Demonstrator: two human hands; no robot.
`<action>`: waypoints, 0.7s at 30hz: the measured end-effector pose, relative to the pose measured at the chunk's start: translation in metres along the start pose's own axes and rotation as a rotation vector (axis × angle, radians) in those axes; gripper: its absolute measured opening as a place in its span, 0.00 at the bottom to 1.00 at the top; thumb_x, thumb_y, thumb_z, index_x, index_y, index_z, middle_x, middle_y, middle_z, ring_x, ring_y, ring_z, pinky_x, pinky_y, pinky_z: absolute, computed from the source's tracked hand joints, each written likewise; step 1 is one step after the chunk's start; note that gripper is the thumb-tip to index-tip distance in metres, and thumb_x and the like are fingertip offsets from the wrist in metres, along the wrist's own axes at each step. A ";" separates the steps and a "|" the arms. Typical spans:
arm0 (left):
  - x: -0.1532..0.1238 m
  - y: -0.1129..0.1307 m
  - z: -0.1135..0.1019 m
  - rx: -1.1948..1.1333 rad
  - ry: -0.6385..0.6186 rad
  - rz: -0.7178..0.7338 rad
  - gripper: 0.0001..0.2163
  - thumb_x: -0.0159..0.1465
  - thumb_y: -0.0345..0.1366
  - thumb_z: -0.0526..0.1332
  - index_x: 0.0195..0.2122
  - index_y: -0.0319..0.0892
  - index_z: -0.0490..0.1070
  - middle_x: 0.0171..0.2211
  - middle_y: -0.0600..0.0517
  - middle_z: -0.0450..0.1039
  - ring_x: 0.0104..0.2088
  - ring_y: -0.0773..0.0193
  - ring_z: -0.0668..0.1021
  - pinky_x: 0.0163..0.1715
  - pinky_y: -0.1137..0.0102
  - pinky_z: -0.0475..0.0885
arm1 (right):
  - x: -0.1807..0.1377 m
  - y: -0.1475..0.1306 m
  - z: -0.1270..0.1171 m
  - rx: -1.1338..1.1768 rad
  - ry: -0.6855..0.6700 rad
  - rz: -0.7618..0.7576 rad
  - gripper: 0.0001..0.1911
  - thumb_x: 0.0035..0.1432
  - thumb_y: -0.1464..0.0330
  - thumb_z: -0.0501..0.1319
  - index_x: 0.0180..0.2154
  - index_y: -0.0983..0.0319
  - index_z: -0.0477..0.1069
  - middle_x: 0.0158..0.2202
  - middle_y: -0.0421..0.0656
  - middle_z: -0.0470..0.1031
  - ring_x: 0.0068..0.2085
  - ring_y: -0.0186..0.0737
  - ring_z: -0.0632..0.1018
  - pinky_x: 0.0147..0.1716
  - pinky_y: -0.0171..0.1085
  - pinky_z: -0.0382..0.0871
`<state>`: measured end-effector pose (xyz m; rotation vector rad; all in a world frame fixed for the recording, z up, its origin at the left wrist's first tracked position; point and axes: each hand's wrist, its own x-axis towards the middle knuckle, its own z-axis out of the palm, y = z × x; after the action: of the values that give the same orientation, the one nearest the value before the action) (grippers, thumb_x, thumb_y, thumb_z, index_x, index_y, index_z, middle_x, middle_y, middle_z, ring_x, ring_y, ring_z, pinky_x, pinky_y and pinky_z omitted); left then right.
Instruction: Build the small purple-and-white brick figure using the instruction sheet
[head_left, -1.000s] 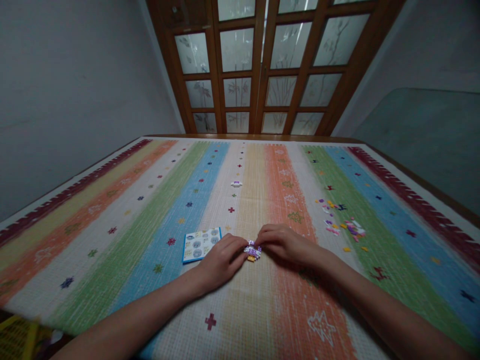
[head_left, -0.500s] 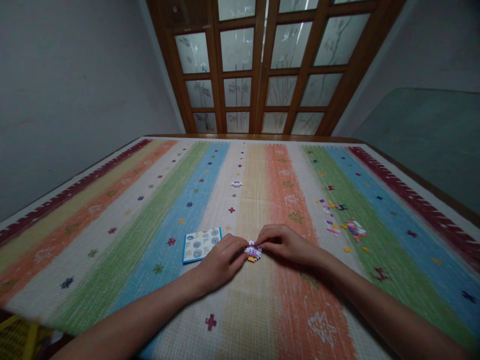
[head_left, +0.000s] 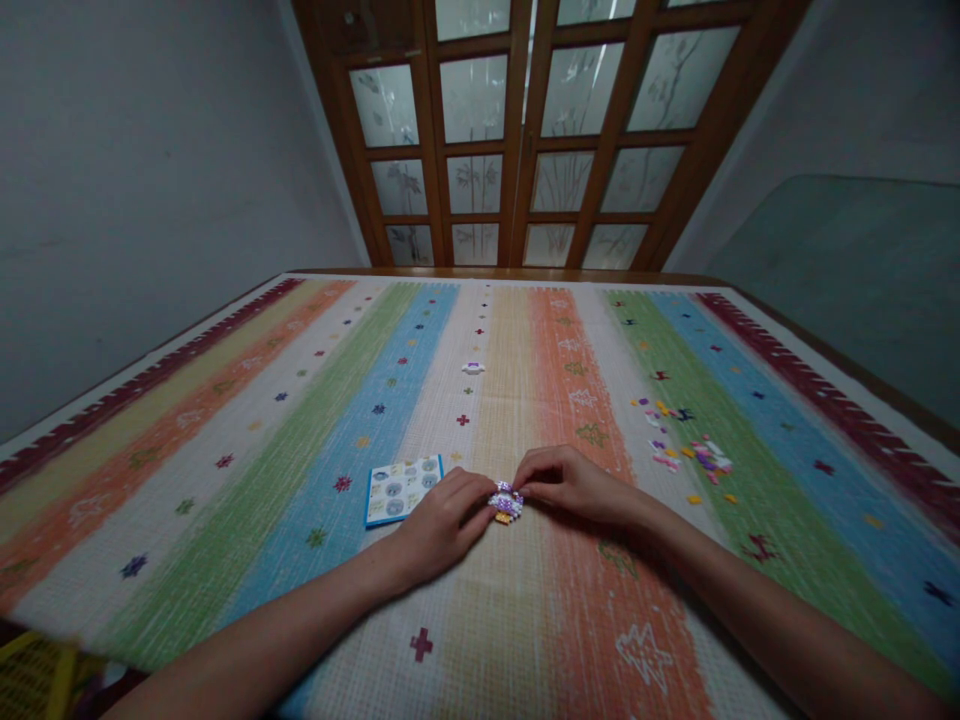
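Note:
A small building-block model (head_left: 506, 504) in purple, white and yellow lies on the striped cloth between my two hands. My left hand (head_left: 455, 512) pinches its left edge between thumb and fingers. From the other side, my right hand (head_left: 561, 482) presses its closed fingertips to the model's upper right; whether a loose brick is between them is too small to tell. Just left of my left hand lies an instruction sheet (head_left: 403, 490) with a blue border and round printed pictures, its right corner close to my fingers.
Loose small bricks (head_left: 709, 457) in pink, white, purple and yellow are scattered at the right. A small white and purple brick piece (head_left: 473, 368) sits farther back. The striped tablecloth (head_left: 315, 440) covers the table; wooden glazed doors (head_left: 517, 160) stand behind it.
Hardly anything differs. My right hand's fingers have shifted very slightly at the model's upper right; my left hand keeps its place.

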<state>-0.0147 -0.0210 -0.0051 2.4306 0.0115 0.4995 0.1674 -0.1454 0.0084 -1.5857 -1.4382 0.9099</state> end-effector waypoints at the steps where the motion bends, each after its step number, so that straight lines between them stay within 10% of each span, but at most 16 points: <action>1: 0.000 0.000 0.000 0.000 -0.003 -0.001 0.07 0.65 0.32 0.55 0.43 0.40 0.69 0.37 0.47 0.75 0.38 0.62 0.74 0.39 0.65 0.71 | 0.000 0.000 0.000 0.008 -0.002 0.000 0.07 0.54 0.69 0.61 0.31 0.64 0.76 0.29 0.44 0.76 0.32 0.35 0.74 0.34 0.36 0.67; 21: -0.001 -0.002 0.003 0.217 -0.047 0.169 0.17 0.63 0.26 0.52 0.53 0.43 0.65 0.45 0.42 0.67 0.41 0.59 0.71 0.41 0.61 0.71 | 0.004 0.002 0.001 0.165 -0.025 0.129 0.07 0.50 0.66 0.64 0.27 0.64 0.76 0.27 0.44 0.77 0.29 0.34 0.74 0.32 0.35 0.66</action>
<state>-0.0144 -0.0215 -0.0092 2.6694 -0.1687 0.5399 0.1679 -0.1413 0.0062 -1.5616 -1.2545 1.0979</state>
